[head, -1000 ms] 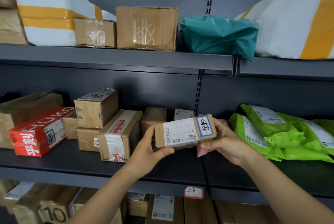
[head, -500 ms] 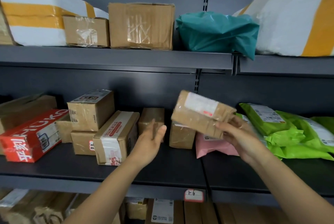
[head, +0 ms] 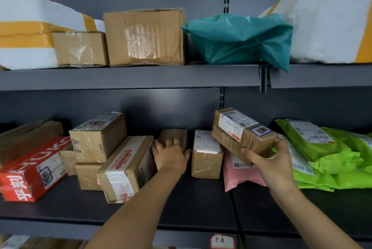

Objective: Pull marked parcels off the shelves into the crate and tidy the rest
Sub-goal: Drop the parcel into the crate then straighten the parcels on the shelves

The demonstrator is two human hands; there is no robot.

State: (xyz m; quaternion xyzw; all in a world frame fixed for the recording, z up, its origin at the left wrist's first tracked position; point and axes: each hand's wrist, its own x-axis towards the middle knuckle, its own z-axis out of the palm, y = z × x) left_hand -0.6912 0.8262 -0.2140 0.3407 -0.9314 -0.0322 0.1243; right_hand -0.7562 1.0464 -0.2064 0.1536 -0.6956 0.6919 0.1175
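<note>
Right hand (head: 269, 160) alone now grips the marked parcel (head: 243, 134), lifted at three o'clock from the left hand (head: 171, 156), which has let go and lays straight fingers on a small box (head: 177, 135); sorting likely continues.

Marked parcel (head: 241, 134): small brown carton, white shipping label, blue-bordered handwritten sticker; tilted, held by right hand (head: 270, 161) above middle shelf (head: 181, 206), centre-right.

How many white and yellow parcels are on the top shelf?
2: one parcel at the left end, another parcel at the right end. Others may be hidden.
</note>
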